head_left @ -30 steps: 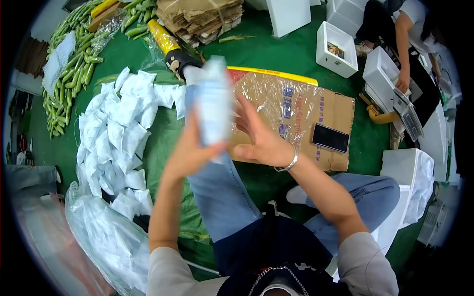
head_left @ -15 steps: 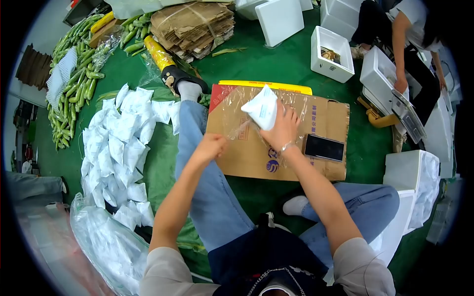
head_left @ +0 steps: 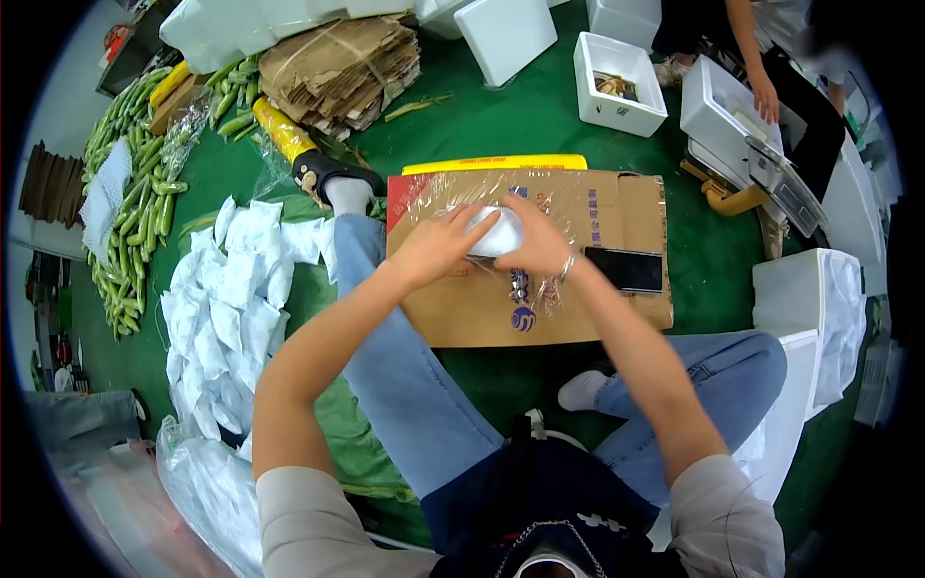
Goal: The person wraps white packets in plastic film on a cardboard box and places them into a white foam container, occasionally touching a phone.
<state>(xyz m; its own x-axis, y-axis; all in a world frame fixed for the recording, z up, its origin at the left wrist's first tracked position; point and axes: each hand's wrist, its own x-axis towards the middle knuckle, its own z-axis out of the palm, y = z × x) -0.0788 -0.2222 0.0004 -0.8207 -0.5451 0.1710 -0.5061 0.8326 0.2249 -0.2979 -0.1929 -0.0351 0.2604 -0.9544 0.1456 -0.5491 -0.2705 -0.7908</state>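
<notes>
A white packet, wrapped in clear film, lies on the flat cardboard box in front of me. My left hand closes on its left side, and my right hand holds its right side. Clear plastic film spreads over the cardboard around both hands. To the right of my right hand, a black phone rests on the box. Many similar white packets are heaped on the floor at the left.
Green vegetables and stacked flattened cardboard lie at upper left. An open foam box stands at upper right, near another person's hand at a second foam box. White boxes stand at right.
My left hand has moved up and right onto the packet. My right hand has shifted with the packet, which now sits flatter and lower between both hands. The view has shifted slightly.
</notes>
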